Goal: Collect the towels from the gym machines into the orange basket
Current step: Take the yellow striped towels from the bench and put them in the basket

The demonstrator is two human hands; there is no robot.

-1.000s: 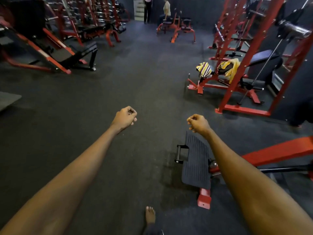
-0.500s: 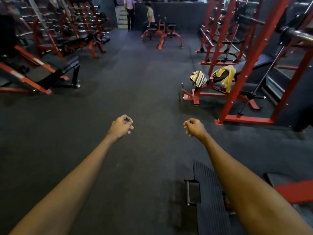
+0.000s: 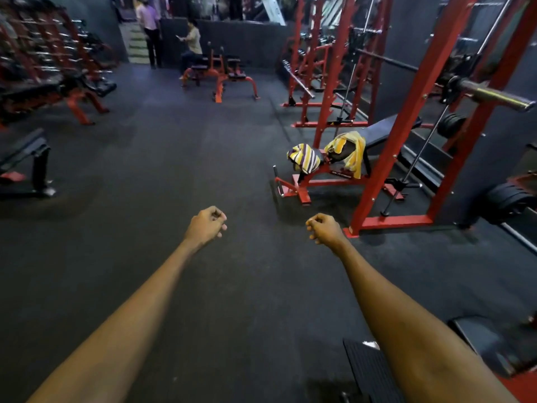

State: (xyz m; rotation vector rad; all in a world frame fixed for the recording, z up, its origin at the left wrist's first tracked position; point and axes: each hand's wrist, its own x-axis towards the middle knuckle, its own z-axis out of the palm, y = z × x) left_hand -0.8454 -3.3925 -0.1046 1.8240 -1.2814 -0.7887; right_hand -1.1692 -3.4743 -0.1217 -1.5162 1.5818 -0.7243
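Two towels lie on a red and black bench machine [image 3: 319, 181] ahead on the right. A towel striped in yellow, purple and white [image 3: 303, 157] covers its front pad. A yellow towel [image 3: 350, 149] drapes over the seat behind it. My left hand [image 3: 205, 226] and my right hand [image 3: 324, 229] are stretched out in front of me above the dark floor, both with fingers curled into fists and holding nothing. They are well short of the towels. No orange basket is in view.
A red rack [image 3: 406, 146] with a loaded barbell [image 3: 491, 96] stands over the bench. More red racks line the right wall and left side. A black footplate [image 3: 369, 370] lies by my right forearm. Two people [image 3: 171, 39] are at the far end by red benches [image 3: 220, 74].
The view has moved forward and tilted up. The bench with the towels is closer and more central. The footplate has slid toward the bottom edge. Both fists stay curled.
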